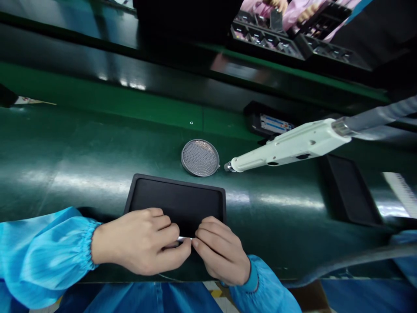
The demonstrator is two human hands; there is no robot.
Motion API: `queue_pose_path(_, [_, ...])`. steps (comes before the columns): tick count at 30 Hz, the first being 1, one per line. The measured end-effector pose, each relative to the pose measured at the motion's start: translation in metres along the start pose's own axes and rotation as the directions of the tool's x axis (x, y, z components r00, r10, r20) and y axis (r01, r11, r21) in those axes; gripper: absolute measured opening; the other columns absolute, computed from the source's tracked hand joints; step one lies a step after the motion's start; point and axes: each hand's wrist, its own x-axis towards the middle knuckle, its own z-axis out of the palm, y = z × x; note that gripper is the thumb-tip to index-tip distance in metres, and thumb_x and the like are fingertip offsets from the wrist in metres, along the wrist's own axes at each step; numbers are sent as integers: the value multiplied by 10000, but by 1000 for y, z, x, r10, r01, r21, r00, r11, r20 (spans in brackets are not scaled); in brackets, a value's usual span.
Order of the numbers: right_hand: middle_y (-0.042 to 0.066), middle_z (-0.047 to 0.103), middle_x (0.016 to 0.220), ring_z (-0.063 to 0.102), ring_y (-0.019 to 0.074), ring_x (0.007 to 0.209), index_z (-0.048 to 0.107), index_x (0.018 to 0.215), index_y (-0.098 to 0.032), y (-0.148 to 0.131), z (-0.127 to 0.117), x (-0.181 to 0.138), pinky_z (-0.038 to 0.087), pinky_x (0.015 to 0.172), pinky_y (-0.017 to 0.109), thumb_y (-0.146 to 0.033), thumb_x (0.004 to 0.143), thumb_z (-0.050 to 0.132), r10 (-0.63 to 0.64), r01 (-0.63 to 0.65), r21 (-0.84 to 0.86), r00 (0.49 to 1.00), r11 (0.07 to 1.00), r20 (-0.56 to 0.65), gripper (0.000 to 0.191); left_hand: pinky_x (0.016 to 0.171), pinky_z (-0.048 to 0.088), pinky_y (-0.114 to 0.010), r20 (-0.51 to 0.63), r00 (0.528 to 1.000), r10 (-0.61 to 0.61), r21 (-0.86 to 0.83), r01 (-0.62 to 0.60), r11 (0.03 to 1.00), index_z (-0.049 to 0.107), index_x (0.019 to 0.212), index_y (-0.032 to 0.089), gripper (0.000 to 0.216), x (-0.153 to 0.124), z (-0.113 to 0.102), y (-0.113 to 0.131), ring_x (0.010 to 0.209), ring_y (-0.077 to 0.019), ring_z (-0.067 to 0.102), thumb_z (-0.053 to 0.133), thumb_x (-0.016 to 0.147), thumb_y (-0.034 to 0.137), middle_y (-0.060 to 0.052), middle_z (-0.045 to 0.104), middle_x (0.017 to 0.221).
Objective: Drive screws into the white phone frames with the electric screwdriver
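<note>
Over the near edge of a black rectangular tray (176, 198), my left hand (143, 241) is closed around a small part (184, 238) with a shiny, silvery strip. Most of that part is hidden by the fingers, so its kind does not show. My right hand (222, 252) pinches the other end of it, thumb and fingertips pressed together. Both hands almost meet, with the bright piece showing between them. Beyond the tray lies a round metal dish (200, 157) with a dotted, perforated-looking surface full of tiny pieces.
A pale green handheld tool (289, 145) on a grey hose reaches in from the right, its tip beside the dish. Another black tray (352, 189) lies at right. A dark device (273, 121) stands behind. Across the bench, people in pink sleeves handle parts over compartment trays (267, 39).
</note>
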Motion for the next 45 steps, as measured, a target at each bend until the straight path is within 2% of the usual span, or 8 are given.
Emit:
queue_pose_path(16, [84,633,763,573,171,763,619,884,-114,1,2,1,516,606,333,-43,831,578,-9,9,12,1000,1000,-24,98,485,374,-305,-8,1000,1,27,-1,1000,608,1060,131,160,0,0,0,536,-129,472,562,909,161,20,521,676])
queue_pose_path(24, [74,619,733,552,162,741,604,850,-120,2,4,2,500,590,318,-25,819,577,-15,15,1,999,1000,-37,103,467,365,-304,-24,1000,1,33,0,999,619,1053,135,165,0,-1,1,520,-129,454,530,914,128,25,507,645])
queue_pose_path(31, [108,621,742,552,178,748,617,845,-71,1,4,3,493,590,340,-2,799,584,-28,31,47,998,998,-52,89,470,380,-311,-5,1000,4,13,-4,1000,622,1046,123,162,-1,-1,1,530,-137,467,520,920,121,15,516,659])
queue_pose_path(45, [81,613,720,541,164,734,613,831,-97,1,5,2,485,587,323,-10,802,592,-12,12,13,999,1000,-53,94,485,386,-313,1,1000,8,-25,-8,1000,627,1027,118,144,0,-1,0,544,-143,470,530,922,127,7,523,666])
